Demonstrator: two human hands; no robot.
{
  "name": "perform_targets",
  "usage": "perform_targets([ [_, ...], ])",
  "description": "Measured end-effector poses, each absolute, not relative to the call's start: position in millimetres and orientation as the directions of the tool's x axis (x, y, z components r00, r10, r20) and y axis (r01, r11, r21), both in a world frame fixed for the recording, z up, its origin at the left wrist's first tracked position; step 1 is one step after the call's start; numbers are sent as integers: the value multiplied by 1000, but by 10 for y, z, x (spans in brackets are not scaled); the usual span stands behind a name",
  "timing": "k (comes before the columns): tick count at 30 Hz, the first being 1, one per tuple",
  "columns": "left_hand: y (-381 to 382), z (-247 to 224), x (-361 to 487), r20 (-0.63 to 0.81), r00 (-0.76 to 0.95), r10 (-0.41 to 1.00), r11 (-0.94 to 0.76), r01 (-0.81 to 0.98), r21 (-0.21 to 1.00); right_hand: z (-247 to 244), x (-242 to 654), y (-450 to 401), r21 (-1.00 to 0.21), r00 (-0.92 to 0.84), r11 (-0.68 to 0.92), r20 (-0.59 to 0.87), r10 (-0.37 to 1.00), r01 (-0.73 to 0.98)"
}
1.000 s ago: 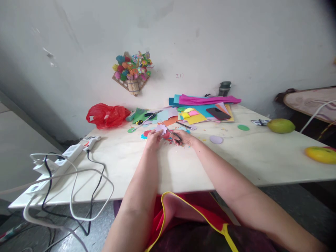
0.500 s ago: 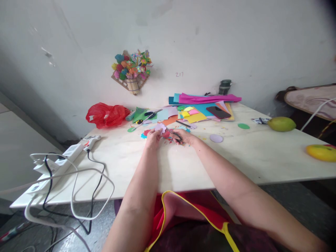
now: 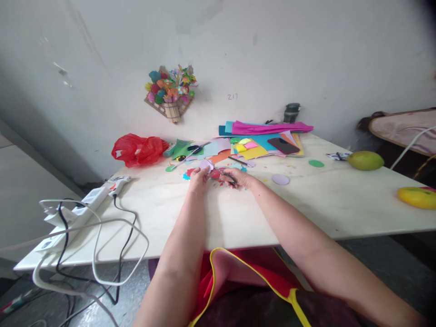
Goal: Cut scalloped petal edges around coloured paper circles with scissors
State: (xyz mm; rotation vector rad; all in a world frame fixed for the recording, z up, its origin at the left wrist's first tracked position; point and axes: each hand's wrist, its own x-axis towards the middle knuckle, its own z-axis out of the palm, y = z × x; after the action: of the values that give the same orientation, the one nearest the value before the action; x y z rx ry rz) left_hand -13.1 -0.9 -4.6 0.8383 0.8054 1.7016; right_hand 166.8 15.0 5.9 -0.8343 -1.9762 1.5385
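Note:
Pinched in my left hand [image 3: 200, 178] is a small lavender paper piece [image 3: 205, 165], its far edge standing out beyond my fingers. My right hand [image 3: 237, 177] is closed around dark-handled scissors [image 3: 232, 180], whose blades point up and left to the lavender paper. Red paper [image 3: 215, 174] and blue cut paper [image 3: 187, 175] lie on the table beneath and beside my hands, among tiny scraps. Just beyond my right hand rests a dark pen [image 3: 240, 161]. A lavender paper disc [image 3: 280, 180] lies to the right.
Coloured sheets [image 3: 262, 141] and a phone [image 3: 283, 146] lie at the back, near a red plastic bag [image 3: 139, 150] and other scissors [image 3: 195, 148]. A power strip [image 3: 73, 220] with looping cables takes up the left. Two mangoes, one greenish [image 3: 365, 161], one yellow [image 3: 417, 198], sit right.
The scissors and the lavender paper have shifted very slightly against each other, with the paper turned a little. Both arms stay in nearly the same place.

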Motion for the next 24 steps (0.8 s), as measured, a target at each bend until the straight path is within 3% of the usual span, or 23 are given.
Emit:
perform_targets([
  [24, -58, 15, -99, 143, -189, 971, -214, -438, 873, 111, 1751, 151, -963, -660, 214, 53, 750, 165],
])
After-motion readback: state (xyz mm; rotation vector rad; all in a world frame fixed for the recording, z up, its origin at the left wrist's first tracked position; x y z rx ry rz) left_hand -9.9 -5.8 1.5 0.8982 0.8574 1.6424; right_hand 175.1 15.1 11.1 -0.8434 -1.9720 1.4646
